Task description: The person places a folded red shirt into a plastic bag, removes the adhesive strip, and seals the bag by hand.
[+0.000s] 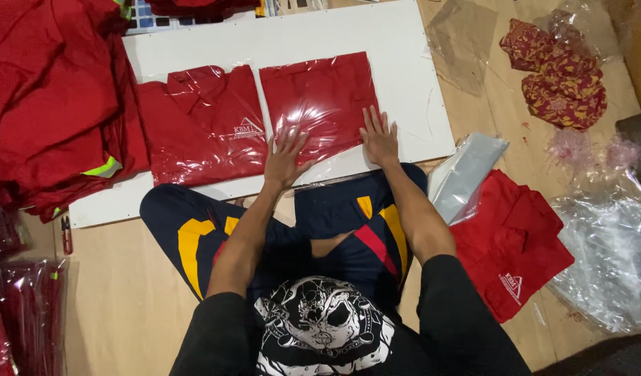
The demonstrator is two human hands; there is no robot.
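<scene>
Flattening stage, judged from both palms pressed on bagged red garment [320,104] lying at near edge of white board [418,83], toward its right corner. Left hand [285,160] and right hand [378,139] spread wide, fingers splayed, gripping nothing, forearms extended from crossed legs. Second bagged shirt [205,125] just beside, leftward. Next move probably calls for sealing bag mouth.
</scene>
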